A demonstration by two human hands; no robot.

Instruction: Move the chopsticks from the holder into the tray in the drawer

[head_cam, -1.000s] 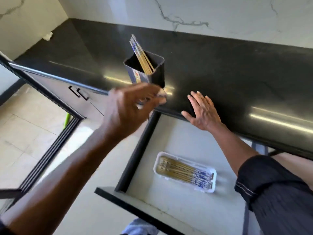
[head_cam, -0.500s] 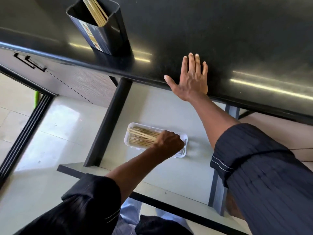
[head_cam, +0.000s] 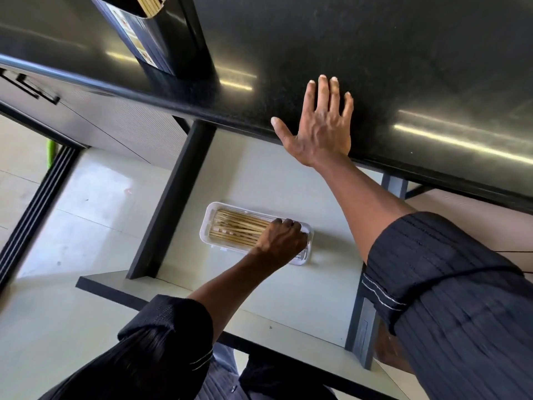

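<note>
A black holder [head_cam: 170,41] stands on the dark countertop [head_cam: 403,53] at the top left, with several chopsticks [head_cam: 150,4] still in it. In the open drawer [head_cam: 288,298] below lies a white tray [head_cam: 205,226] filled with several chopsticks [head_cam: 236,230]. My left hand [head_cam: 281,241] is down in the right half of the tray, its fingers curled over the chopsticks' ends. What lies under the fingers is hidden. My right hand [head_cam: 320,128] lies flat on the countertop edge above the drawer, fingers straight.
The drawer's dark side rail [head_cam: 173,203] runs left of the tray, and its front edge [head_cam: 121,290] juts over the pale tiled floor [head_cam: 72,212]. A closed cabinet front with black handles [head_cam: 31,88] is on the left. My dark sleeves fill the lower part of the view.
My left hand came down from the holder to the tray in the drawer and has stayed there. The view tilted down and closer. My right hand has kept its place on the counter.
</note>
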